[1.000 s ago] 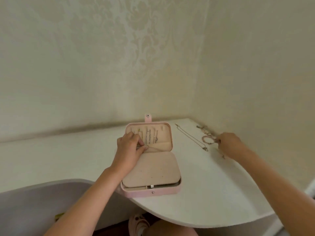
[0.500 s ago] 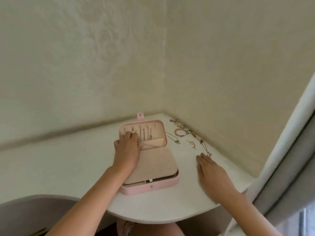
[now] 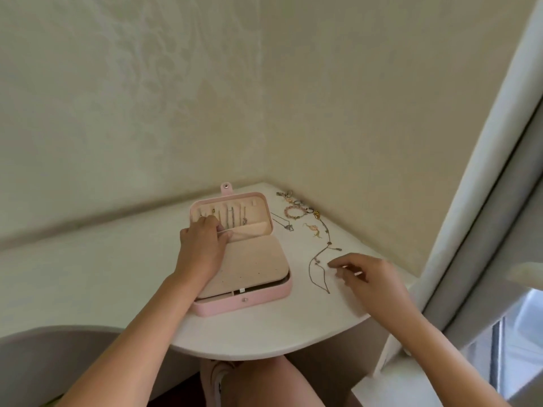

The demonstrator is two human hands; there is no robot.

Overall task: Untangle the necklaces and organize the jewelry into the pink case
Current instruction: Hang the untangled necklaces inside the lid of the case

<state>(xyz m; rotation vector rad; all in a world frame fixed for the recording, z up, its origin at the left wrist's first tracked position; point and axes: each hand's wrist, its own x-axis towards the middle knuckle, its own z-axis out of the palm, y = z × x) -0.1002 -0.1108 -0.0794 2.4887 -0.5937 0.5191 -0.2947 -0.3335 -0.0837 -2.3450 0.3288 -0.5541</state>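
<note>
Table (image 3: pixel 264 327): white, in wall corner. Case (image 3: pixel 244 301) open at centre, chains hung in lid. Left hand (image 3: pixel 202 248) on lid, fingers curled; grip unclear. Right hand (image 3: pixel 373 277) loosely spread, empty, just beside long necklace (image 3: pixel 318 265). Bracelet (image 3: pixel 292 211) near wall.

Standing by, I am seeing both arms showing bare, running from the lower edge of the frame up to the left hand (image 3: pixel 202 251) in the middle and the right hand (image 3: pixel 370 274) at centre right. Bare legs (image 3: pixel 264 383) are showing at the bottom centre. Beside them the person is wearing a pale pink shoe (image 3: pixel 216 377) with a dark marking, too blurred to read.
</note>
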